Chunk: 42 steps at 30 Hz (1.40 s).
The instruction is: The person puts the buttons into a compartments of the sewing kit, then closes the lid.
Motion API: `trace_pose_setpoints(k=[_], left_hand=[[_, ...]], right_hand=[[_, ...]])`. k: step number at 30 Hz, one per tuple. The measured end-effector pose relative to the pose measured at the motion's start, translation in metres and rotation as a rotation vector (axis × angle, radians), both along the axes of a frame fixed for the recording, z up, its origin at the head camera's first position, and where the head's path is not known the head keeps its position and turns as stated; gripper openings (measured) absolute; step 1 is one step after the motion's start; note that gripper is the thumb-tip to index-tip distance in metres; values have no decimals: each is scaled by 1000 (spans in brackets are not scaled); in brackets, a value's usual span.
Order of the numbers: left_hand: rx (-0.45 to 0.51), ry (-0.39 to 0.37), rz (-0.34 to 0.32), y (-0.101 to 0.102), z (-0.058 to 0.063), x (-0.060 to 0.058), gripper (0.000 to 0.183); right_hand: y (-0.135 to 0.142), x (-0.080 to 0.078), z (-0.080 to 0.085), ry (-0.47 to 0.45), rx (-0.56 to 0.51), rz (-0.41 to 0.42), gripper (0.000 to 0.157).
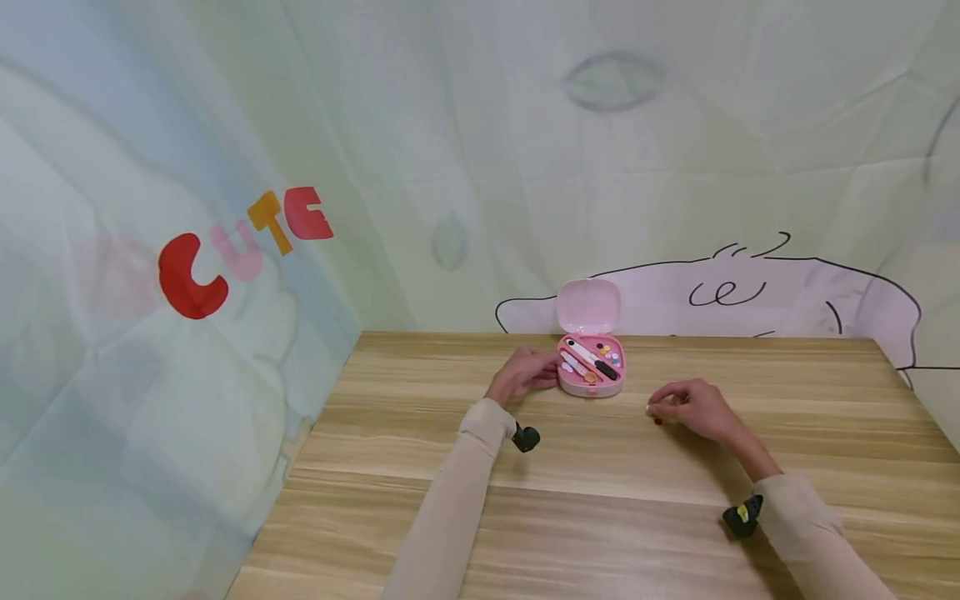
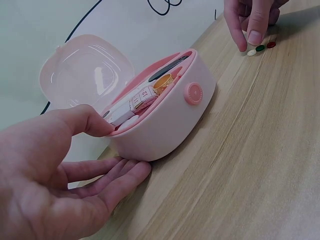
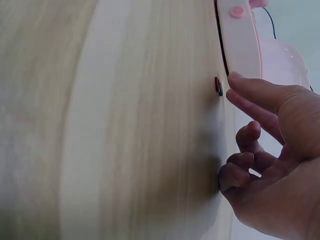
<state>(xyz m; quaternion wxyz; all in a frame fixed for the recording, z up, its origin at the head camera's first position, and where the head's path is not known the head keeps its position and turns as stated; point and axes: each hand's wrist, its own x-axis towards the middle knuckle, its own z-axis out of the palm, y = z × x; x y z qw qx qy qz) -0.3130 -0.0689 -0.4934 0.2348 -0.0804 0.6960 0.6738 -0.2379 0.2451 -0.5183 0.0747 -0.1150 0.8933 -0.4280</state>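
In the head view, the left grip (image 1: 531, 369) holds the pink box (image 1: 591, 388) upper left of the right grip (image 1: 697, 410), whose pinch on the pale button (image 2: 251, 52) is unclear.

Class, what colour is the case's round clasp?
The clasp is pink, shown best in the left wrist view.

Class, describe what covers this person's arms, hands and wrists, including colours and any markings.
The left hand and right hand wear no gloves. Both sleeves are long and beige. Each wrist carries a small black device; the right one shows a yellow patch.
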Motion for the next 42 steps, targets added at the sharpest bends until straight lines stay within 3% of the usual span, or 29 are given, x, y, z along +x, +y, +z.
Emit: trace_pose_setpoints(k=[22, 35, 42], left_hand=[[-21, 4, -7, -2, -1, 0, 21], [-10, -3, -10, -2, 0, 1, 20], [-21, -7, -5, -1, 1, 1, 19]], right_hand=[[-14, -3, 1, 15, 59, -31, 8], [-19, -15, 3, -6, 44, -20, 11], [-21, -24, 5, -84, -15, -70, 20]])
